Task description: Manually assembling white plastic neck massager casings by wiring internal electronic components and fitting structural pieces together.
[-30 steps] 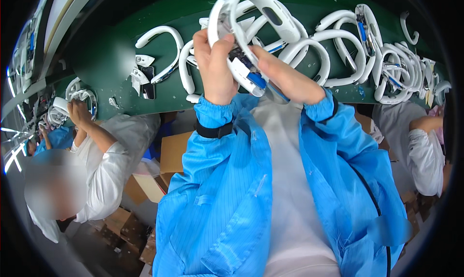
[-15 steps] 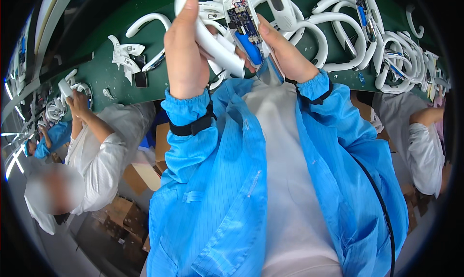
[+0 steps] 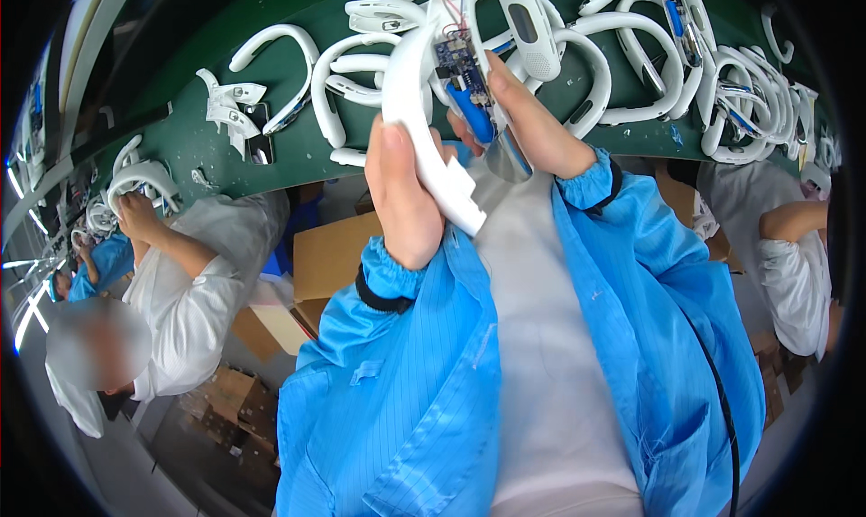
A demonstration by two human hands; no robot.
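My left hand is closed round a curved white plastic shell, thumb on its outer face; the shell's lower end points down toward my chest. My right hand grips an opened white neck-fan part from its right side. Inside that part show a dark circuit board with thin red wires and a blue battery. Shell and opened part come close together at the top; I cannot tell if they are joined there. Some fingers of both hands are hidden behind the parts.
Several white C-shaped neck-fan bodies lie across the green table, heaped at the right. White shell pieces rest beside a dark flat device at the left. Co-workers sit on both sides. Cardboard boxes stand below the table edge.
My left hand has moved down and to the right with the curved shell, which now hangs lower. My right hand and the opened part have shifted slightly downward.
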